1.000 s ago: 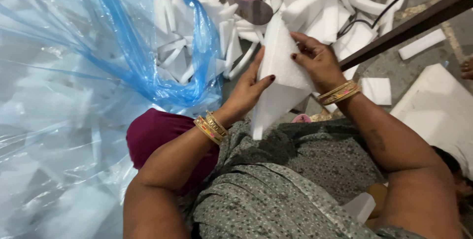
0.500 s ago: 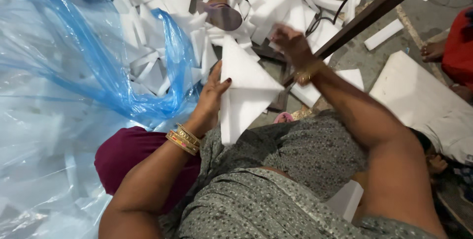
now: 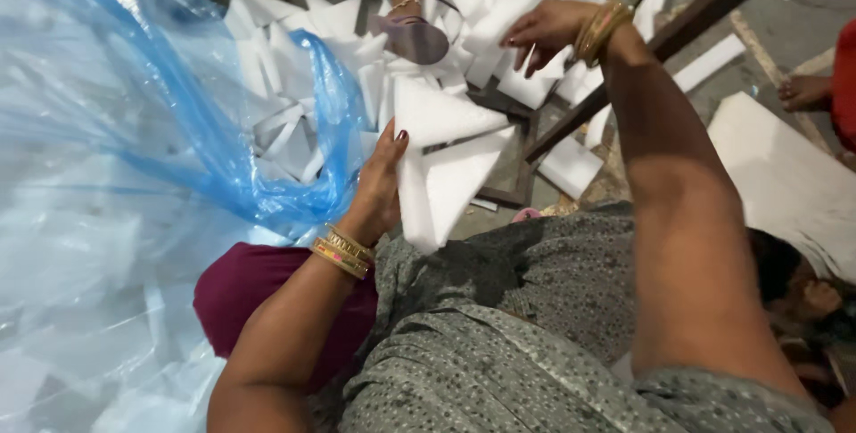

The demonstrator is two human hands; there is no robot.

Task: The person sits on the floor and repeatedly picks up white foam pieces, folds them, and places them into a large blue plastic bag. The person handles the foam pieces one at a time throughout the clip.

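Note:
My left hand (image 3: 379, 188) grips a stack of white triangular foam pieces (image 3: 446, 165), held upright in front of my lap. My right hand (image 3: 544, 30) is stretched out far ahead with its fingers spread over a heap of white foam offcuts (image 3: 481, 14) on the floor, touching a piece there. Gold bangles are on both wrists. A big clear and blue plastic bag (image 3: 160, 156) with foam pieces inside stands open just left of my left hand.
A dark wooden bar (image 3: 678, 32) slants across the floor at the right. A large white foam sheet (image 3: 794, 183) lies at the far right. Another person's sandalled foot (image 3: 412, 36) rests among the offcuts, and another foot (image 3: 807, 90) shows at the right edge.
My right hand has let go of the held foam stack and reached forward to the heap on the floor. The left hand keeps the stack.

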